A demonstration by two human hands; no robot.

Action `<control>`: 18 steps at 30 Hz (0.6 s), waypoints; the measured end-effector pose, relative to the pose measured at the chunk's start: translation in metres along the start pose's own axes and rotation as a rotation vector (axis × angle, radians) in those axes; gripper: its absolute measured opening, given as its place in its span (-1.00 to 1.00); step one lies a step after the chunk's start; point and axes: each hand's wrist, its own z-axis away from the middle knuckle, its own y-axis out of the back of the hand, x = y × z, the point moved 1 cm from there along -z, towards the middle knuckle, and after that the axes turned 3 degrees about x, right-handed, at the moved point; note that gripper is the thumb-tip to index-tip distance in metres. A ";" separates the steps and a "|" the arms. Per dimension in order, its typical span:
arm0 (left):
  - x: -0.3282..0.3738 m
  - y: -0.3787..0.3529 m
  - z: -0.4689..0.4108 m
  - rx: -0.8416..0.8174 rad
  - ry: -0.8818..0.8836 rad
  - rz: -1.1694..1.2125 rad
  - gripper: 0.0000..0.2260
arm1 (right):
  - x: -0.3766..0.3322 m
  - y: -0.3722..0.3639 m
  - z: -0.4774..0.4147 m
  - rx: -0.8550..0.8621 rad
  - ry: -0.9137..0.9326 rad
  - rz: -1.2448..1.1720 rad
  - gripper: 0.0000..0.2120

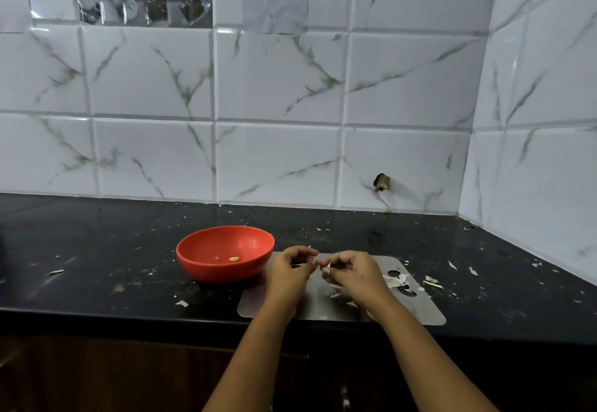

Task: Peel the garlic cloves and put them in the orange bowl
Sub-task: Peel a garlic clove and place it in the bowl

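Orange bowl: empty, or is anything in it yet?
Not empty. The orange bowl sits upright, and one peeled clove lies on its floor with a small pale scrap beside it.

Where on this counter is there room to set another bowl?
Left of the orange bowl the black counter is mostly bare, also behind it up to the tiled wall. Crowded: the grey board, where left hand and right hand pinch a garlic clove amid peel scraps.

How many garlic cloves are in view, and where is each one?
2. One peeled clove lies in the orange bowl; the other clove is held between the left hand and the right hand above the board. More may be hidden behind the hands.
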 end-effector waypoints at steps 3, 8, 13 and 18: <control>0.001 -0.001 0.001 -0.006 -0.027 -0.030 -0.86 | -0.003 -0.005 -0.002 -0.007 -0.031 -0.252 -0.89; 0.003 0.001 0.001 -0.037 0.021 0.090 -0.88 | -0.004 -0.004 -0.002 0.003 -0.093 -0.448 -0.88; 0.012 0.002 0.007 -0.133 0.022 0.124 -0.92 | -0.004 0.001 -0.002 -0.023 -0.172 -0.642 -0.85; 0.016 0.003 0.010 -0.147 0.038 0.133 -0.91 | -0.006 0.003 -0.002 -0.035 -0.202 -0.687 -0.90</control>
